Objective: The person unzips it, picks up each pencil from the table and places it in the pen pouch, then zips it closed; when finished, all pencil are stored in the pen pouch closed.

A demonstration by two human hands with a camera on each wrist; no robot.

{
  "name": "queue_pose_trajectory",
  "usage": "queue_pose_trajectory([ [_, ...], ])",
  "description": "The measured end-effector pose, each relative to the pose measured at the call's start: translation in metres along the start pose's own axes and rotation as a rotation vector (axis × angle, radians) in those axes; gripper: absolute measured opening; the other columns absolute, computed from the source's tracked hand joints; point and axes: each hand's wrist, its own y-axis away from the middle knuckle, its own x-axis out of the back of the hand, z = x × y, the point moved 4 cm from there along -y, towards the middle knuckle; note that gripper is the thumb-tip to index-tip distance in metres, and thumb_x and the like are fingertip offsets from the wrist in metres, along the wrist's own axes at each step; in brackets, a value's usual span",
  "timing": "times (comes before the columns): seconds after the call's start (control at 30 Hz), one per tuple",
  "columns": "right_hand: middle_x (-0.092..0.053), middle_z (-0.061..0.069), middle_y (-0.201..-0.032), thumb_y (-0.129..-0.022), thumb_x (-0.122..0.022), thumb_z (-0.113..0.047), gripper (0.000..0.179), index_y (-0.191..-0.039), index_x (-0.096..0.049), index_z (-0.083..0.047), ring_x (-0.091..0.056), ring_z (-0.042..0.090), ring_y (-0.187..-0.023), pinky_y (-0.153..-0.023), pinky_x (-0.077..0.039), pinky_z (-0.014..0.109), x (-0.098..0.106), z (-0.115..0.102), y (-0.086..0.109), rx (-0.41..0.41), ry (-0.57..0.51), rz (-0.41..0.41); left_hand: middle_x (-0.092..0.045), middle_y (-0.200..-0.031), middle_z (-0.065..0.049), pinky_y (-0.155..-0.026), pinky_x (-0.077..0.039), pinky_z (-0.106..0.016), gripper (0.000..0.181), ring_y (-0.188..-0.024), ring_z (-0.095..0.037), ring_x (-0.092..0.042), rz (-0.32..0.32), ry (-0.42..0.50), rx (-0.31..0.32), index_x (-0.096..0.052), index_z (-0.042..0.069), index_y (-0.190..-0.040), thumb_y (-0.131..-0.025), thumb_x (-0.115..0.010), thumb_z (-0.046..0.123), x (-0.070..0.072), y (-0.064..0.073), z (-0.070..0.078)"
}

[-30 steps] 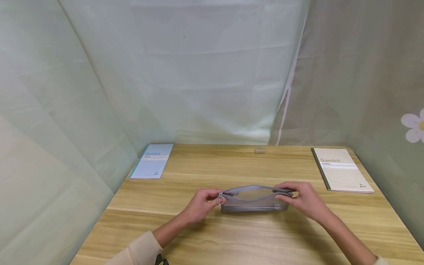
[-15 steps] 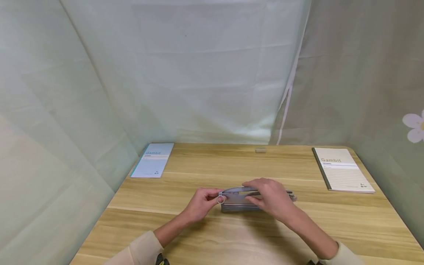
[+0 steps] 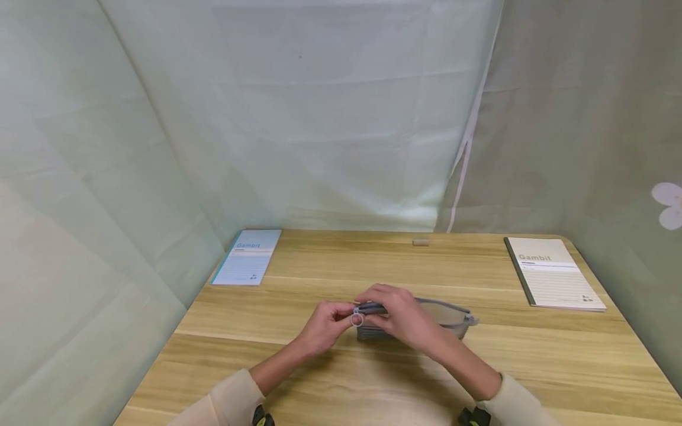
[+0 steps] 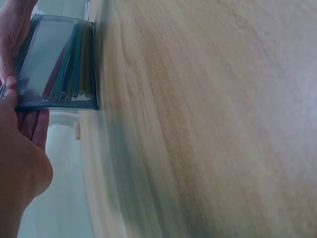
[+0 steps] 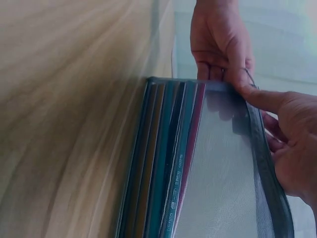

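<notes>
A grey see-through zip pencil case (image 3: 446,312) stands upright on the wooden table, its mouth gaping at the right end. Several coloured pencils (image 5: 161,163) lie along its bottom, seen through the mesh in both wrist views. My left hand (image 3: 324,330) pinches the top corner at the left end, beside the ring of the zip pull (image 3: 357,320). Close to it, my right hand (image 3: 404,316) pinches the two top edges together between thumb and fingers. The right hand covers the middle of the case in the head view.
A blue notebook (image 3: 247,259) lies at the back left of the table (image 3: 341,266), and a cream notebook (image 3: 554,275) at the back right. Near the far edge sits a small brown block (image 3: 421,242). Pale curtains (image 3: 346,118) hang behind and on both sides.
My right hand has slid left along the top of the pencil case, from the right end to near my left hand. The left hand keeps its grip on the left corner.
</notes>
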Motion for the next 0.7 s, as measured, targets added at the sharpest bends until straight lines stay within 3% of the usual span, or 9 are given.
queue_pose_trajectory([
  [0.2, -0.071, -0.001, -0.115, -0.088, -0.088, -0.011, 0.035, -0.122, -0.077, -0.010, -0.069, 0.010, -0.099, -0.080, -0.062, 0.020, -0.006, 0.004, -0.003, 0.064, -0.071, -0.010, -0.080, -0.103, -0.010, -0.080, -0.062, -0.022, 0.012, -0.091, -0.007, -0.069, 0.010, 0.024, -0.014, -0.080, -0.001, -0.105, -0.101, -0.071, 0.005, 0.000, 0.000, -0.001],
  [0.3, -0.072, -0.001, -0.113, -0.089, -0.087, -0.009, 0.032, -0.120, -0.078, -0.010, -0.069, 0.011, -0.098, -0.078, -0.063, 0.022, -0.008, 0.005, -0.003, 0.080, -0.108, 0.024, -0.078, -0.091, -0.007, -0.069, -0.056, -0.017, 0.010, -0.080, -0.004, -0.063, 0.033, 0.019, -0.010, -0.080, -0.003, -0.098, -0.100, -0.072, 0.002, 0.000, 0.000, -0.002],
  [0.4, -0.073, -0.002, -0.111, -0.091, -0.085, -0.008, 0.027, -0.117, -0.079, -0.011, -0.070, 0.012, -0.096, -0.076, -0.064, 0.025, -0.009, 0.006, -0.003, 0.064, -0.152, 0.060, -0.064, -0.074, 0.004, -0.055, -0.040, -0.015, 0.015, -0.065, -0.002, -0.049, 0.056, -0.016, -0.012, -0.075, -0.001, -0.085, -0.100, -0.073, 0.004, 0.000, 0.000, -0.001],
  [0.5, -0.073, -0.003, -0.108, -0.091, -0.085, -0.008, 0.022, -0.112, -0.081, -0.012, -0.070, 0.013, -0.095, -0.073, -0.064, 0.027, -0.010, 0.006, -0.004, 0.050, -0.187, 0.092, -0.050, -0.069, 0.010, -0.052, -0.033, -0.016, 0.023, -0.060, -0.002, -0.041, 0.063, -0.032, -0.014, -0.069, 0.002, -0.078, -0.100, -0.074, 0.007, -0.001, 0.000, -0.001],
  [0.6, -0.073, -0.003, -0.105, -0.090, -0.086, -0.008, 0.019, -0.108, -0.083, -0.013, -0.069, 0.013, -0.093, -0.071, -0.062, 0.026, -0.011, 0.005, -0.005, 0.061, -0.188, 0.124, -0.051, -0.070, 0.010, -0.054, -0.033, -0.016, 0.017, -0.061, -0.003, -0.041, 0.063, -0.023, -0.009, -0.071, 0.003, -0.083, -0.099, -0.074, 0.006, -0.001, 0.000, -0.002],
  [0.7, -0.072, -0.002, -0.104, -0.087, -0.088, -0.007, 0.021, -0.107, -0.083, -0.011, -0.067, 0.012, -0.093, -0.071, -0.061, 0.023, -0.013, 0.004, -0.006, 0.091, -0.166, 0.134, -0.061, -0.075, 0.007, -0.056, -0.037, -0.016, 0.007, -0.065, -0.003, -0.046, 0.062, -0.018, 0.000, -0.078, 0.001, -0.093, -0.099, -0.074, 0.004, -0.001, 0.001, -0.003],
])
